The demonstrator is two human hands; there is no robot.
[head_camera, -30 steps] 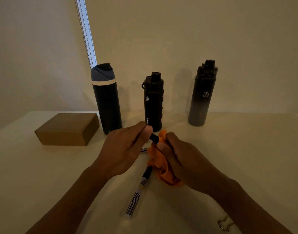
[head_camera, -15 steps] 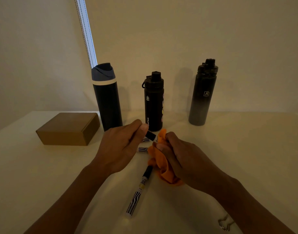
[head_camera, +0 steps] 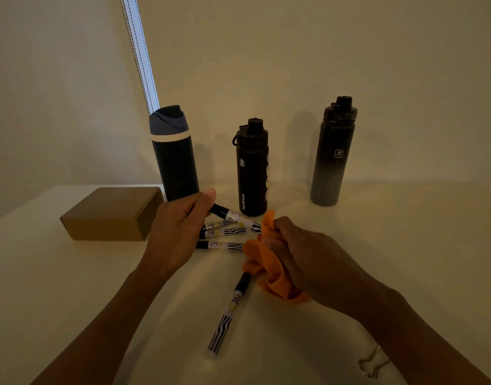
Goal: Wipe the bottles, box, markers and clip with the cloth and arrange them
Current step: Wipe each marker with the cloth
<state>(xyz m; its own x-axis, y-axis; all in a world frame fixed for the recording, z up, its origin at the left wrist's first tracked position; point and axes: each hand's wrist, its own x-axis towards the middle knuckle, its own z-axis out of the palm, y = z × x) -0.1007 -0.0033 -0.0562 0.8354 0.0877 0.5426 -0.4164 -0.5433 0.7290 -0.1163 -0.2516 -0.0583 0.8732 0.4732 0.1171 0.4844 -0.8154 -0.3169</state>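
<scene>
My left hand [head_camera: 180, 232] pinches the black cap end of a white striped marker [head_camera: 236, 218]. The marker's other end runs into the orange cloth [head_camera: 272, 270], which my right hand [head_camera: 308, 259] grips bunched around it. Three more markers [head_camera: 223, 233] lie side by side on the table under the held one. Another marker [head_camera: 230, 309] lies nearer me, pointing away. Three dark bottles stand at the back: a blue-lidded one [head_camera: 173, 154], a short black one [head_camera: 251, 168] and a tall grey-black one [head_camera: 333, 151]. A brown box [head_camera: 111, 213] sits at the left. A wire clip [head_camera: 373, 362] lies at the bottom right.
The pale table [head_camera: 405, 245] ends at a beige wall behind the bottles. A white strip of blind with cords [head_camera: 140, 54] hangs down behind the blue-lidded bottle.
My left hand has drawn the marker up and to the left, out of the cloth, so much more of its white barrel shows. My right hand and the cloth have stayed put.
</scene>
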